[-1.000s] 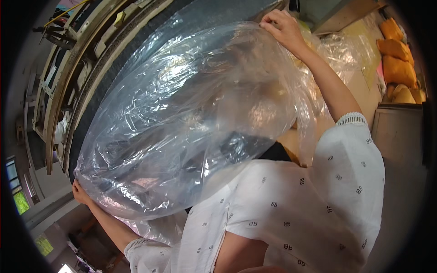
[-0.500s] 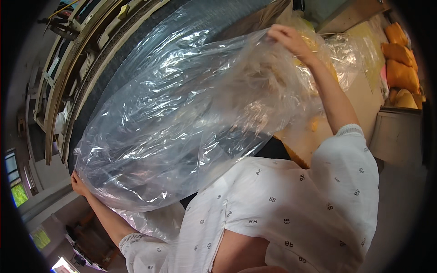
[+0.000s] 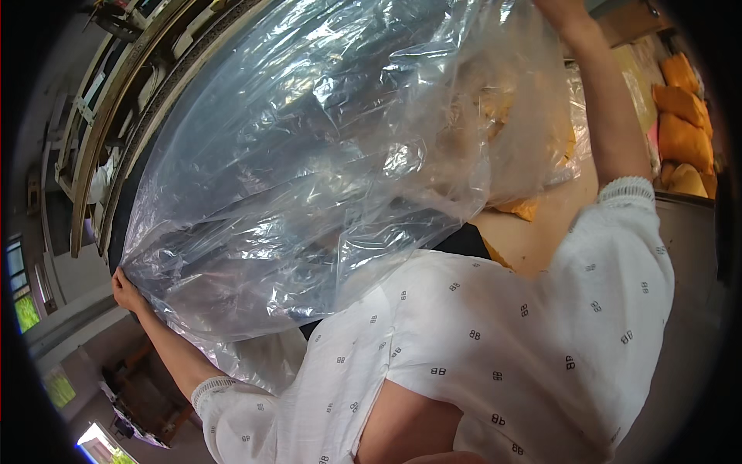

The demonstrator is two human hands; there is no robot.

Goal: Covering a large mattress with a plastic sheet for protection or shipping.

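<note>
Stretching a large clear plastic bag [image 3: 309,170] between our two hands, we are holding it spread across most of the view, from about eight o'clock up to one o'clock. Our left hand [image 3: 126,290] is sitting at nine o'clock, its fingers closed on the bag's lower corner, pinching the crumpled film. Our right hand [image 3: 560,11] is reaching up at one o'clock, right at the top edge of the picture; it is meeting the bag's upper edge there, but it is mostly cut off, so we cannot tell whether it is clenched or loose. The film is wrinkling and catching glare, and we are seeing blurred yellow shapes through it. We are wearing a white patterned shirt [image 3: 495,340] with lace-edged sleeves, filling the lower part from five to seven o'clock. Yellow-orange sacks [image 3: 680,131] are lying stacked at two o'clock, well apart from the bag. A curved metal frame [image 3: 108,131] is running along the ten o'clock side, behind the plastic.
</note>
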